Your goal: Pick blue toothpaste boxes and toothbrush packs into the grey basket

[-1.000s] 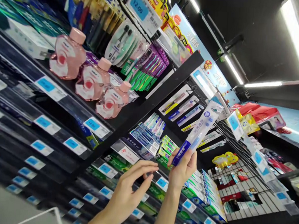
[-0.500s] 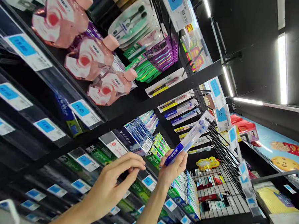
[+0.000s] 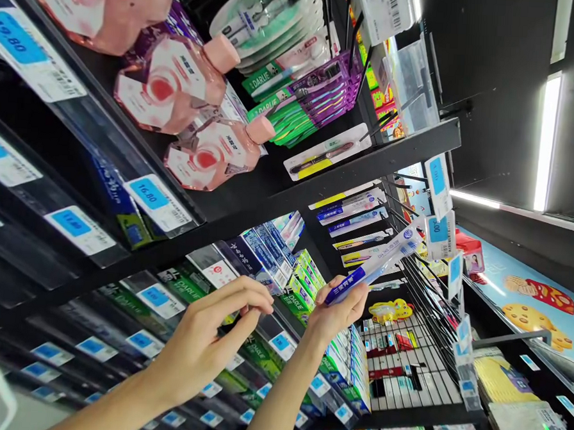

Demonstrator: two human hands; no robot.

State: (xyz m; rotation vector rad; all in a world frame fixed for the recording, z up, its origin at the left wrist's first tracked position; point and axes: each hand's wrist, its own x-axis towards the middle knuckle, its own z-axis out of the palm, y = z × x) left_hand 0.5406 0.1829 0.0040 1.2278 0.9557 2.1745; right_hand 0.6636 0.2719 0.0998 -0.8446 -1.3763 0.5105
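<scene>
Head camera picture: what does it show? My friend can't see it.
A person's right hand holds up a blue and clear packaged toothbrush. The left hand is loosely curled, with nothing visible in it. Around them, store shelves slant across the view with pink bottles, boxes and hanging toothbrushes.

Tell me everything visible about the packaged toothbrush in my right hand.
The packaged toothbrush is slim, in clear, plastic-looking wrapping with a blue, white-lettered lower end. Bluish bristles show near the top. It slants up to the right, gripped near its lower end by the right hand, with hanging packs behind.
</scene>
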